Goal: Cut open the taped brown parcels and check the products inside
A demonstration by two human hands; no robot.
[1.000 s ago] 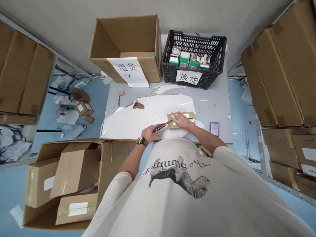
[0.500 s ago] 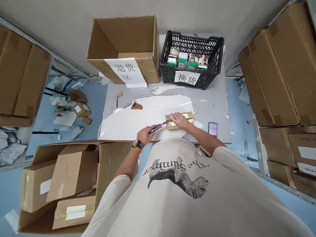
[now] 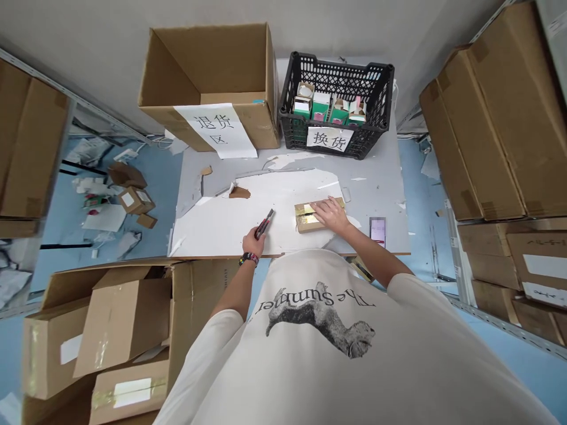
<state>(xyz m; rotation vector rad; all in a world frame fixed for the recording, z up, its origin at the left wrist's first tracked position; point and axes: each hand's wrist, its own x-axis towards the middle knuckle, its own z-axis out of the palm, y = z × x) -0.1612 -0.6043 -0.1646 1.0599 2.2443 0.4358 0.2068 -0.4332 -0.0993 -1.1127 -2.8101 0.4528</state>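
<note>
My left hand (image 3: 254, 241) is closed round a box cutter (image 3: 264, 225) with a dark handle and red trim. Its tip points up and to the right, apart from the box. A small brown cardboard box (image 3: 305, 223) with shiny yellowish tape lies on the white sheet (image 3: 274, 186) on the table. Over the right part of this box, my right hand (image 3: 331, 215) grips it from above, with the fingers across its top. A dark gap or line shows along the tape.
At the back stand a large open carton (image 3: 266, 127) with a paper label and a black crate (image 3: 376, 130) holding several small green-and-white boxes. A phone (image 3: 378, 230) lies at right. Lower left is a big carton (image 3: 177, 330) of boxes. Shelved cartons (image 3: 478, 130) flank the table.
My left hand has drawn the box cutter away from the small box, down-left, and turned it more upright. My right hand stays on the box. The whole view has shifted slightly.
</note>
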